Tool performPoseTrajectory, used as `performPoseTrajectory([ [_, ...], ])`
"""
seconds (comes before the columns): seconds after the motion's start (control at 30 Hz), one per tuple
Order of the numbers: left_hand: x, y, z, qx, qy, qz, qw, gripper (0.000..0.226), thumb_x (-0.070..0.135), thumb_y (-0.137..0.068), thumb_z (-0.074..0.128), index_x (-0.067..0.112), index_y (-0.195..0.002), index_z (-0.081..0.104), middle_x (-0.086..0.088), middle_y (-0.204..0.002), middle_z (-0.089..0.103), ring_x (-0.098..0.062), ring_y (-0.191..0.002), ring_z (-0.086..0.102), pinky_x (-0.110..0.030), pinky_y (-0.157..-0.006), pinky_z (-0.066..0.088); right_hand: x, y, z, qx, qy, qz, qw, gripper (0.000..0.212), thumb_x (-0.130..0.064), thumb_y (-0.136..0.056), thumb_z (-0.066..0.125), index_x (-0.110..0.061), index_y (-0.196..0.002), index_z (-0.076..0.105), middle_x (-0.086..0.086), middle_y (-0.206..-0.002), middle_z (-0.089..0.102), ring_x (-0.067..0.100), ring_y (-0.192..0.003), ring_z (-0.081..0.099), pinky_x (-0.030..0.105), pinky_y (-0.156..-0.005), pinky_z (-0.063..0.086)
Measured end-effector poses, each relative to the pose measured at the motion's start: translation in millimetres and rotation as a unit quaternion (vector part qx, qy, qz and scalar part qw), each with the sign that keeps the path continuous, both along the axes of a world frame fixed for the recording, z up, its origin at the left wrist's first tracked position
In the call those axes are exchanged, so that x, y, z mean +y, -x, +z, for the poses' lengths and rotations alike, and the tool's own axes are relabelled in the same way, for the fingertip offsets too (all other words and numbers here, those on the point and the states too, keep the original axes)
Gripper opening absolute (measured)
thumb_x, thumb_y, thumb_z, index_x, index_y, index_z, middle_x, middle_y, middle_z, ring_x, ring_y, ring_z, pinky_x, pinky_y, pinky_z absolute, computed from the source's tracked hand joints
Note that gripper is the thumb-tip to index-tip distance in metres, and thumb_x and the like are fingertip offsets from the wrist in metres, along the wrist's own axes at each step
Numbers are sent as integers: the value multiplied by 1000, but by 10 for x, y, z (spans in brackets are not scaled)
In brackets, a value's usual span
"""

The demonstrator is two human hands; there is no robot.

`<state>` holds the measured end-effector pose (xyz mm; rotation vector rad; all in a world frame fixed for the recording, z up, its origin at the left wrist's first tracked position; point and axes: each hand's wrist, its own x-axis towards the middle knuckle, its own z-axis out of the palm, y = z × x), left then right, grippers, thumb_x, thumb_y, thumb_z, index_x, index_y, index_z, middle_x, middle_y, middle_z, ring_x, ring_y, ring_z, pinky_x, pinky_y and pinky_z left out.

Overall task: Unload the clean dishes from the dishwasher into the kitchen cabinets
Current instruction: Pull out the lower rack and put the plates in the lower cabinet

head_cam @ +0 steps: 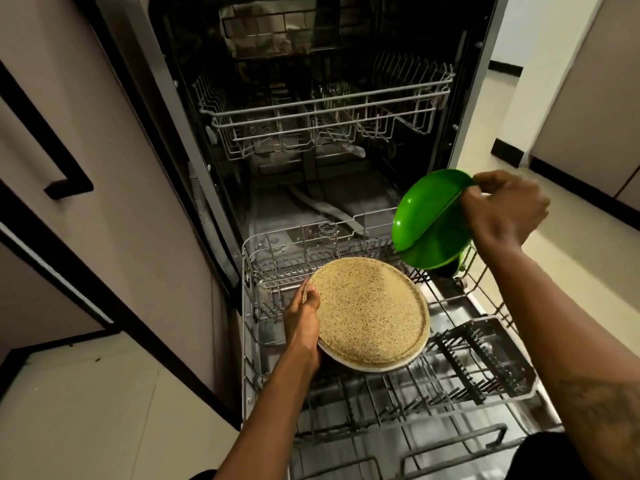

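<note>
While left hand (303, 318) grips plate (370, 313) above rack (246, 306), right hand (505, 209) pinches green dishes (426, 216); left fingers mostly hidden beneath plate.

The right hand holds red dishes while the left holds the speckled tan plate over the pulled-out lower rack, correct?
Not quite. The head view shows the dishes in the right hand are green, not red. The left hand does hold the speckled tan plate over the pulled-out lower rack.
</note>
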<state>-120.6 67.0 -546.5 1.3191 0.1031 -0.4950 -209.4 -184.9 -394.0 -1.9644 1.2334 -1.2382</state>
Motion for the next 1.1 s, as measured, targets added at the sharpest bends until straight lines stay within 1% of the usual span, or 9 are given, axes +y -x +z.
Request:
performPoseTrajectory([
  [0.1, -68, -141, -302, -4, 26, 29, 999, 72, 80, -50, 79, 51, -116, 71, 11, -121, 74, -22, -117, 66, -55, -104, 49, -13, -59, -45, -64, -152, 87, 982, 19, -17, -66, 74, -31, -78, 80, -5, -73, 76, 15, -72, 74, 39, -77, 64],
  [0.23, -124, -186, -384, 29, 73, 27, 997, 91, 88, -38, 78, 50, -120, 69, 10, -126, 72, -24, -121, 65, -57, -109, 43, 109, -82, -214, 22, -226, 203, 953, 18, -13, -66, 89, -23, -77, 80, 4, -76, 77, 22, -74, 75, 41, -70, 64],
  [0.37, -163, -259, -384, 79, 137, 42, 987, 80, 77, -47, 82, 47, -120, 69, 7, -134, 67, -27, -130, 58, -61, -113, 37, 249, -127, -327, 94, -246, 283, 922, 23, -9, -69, 89, -12, -89, 80, 7, -76, 75, 10, -53, 63, 21, -47, 50],
  [0.47, -123, -100, 0, 111, 123, 44, 985, 24, 50, -90, 68, 37, -110, 74, -4, -128, 71, -33, -121, 64, -63, -106, 45, 278, -157, -431, 119, -249, 317, 907, 22, -6, -72, 87, -8, -92, 79, 9, -77, 73, 8, -50, 61, 15, -41, 45],
  [0.53, -130, -80, 43, 111, 124, 50, 985, 20, 32, -102, 56, 31, -103, 75, -8, -121, 74, -36, -117, 66, -64, -103, 47, 245, -165, -495, 153, -200, 329, 910, 21, -13, -70, 90, -12, -89, 80, 5, -76, 76, 3, -52, 62, 15, -46, 49],
  [0.63, -126, -104, -15, 115, 139, 45, 983, 21, 26, -103, 54, 31, -106, 74, -5, -116, 75, -35, -118, 66, -65, -103, 47, 184, -184, -545, 210, -102, 344, 910, 15, -29, -70, 90, -22, -80, 82, -8, -69, 76, -2, -59, 64, 20, -65, 58],
  [0.73, -130, -120, -118, 118, 131, 43, 983, 26, 27, -103, 53, 30, -121, 71, -7, -127, 72, -34, -118, 66, -65, -103, 47, 173, -179, -545, 186, -29, 296, 937, 12, -37, -74, 85, -26, -77, 81, -9, -67, 74, 4, -64, 67, 23, -65, 56],
  [0.9, -158, -76, -166, 132, 131, 24, 982, 24, 31, -105, 49, 27, -114, 71, -11, -121, 73, -38, -116, 65, -66, -102, 47, -40, -82, -619, 194, 12, 92, 977, 22, -21, -84, 67, -19, -103, 78, 21, -96, 74, 41, -85, 68, 43, -79, 56],
  [1.1, -165, -134, -267, 136, 119, 10, 983, 34, 41, -102, 51, 28, -129, 67, -13, -121, 73, -40, -115, 67, -69, -100, 47, -239, -91, -840, 271, -13, 52, 961, 38, -21, -89, 67, -12, -126, 62, 26, -112, 66, 47, -105, 60, 48, -86, 49],
])
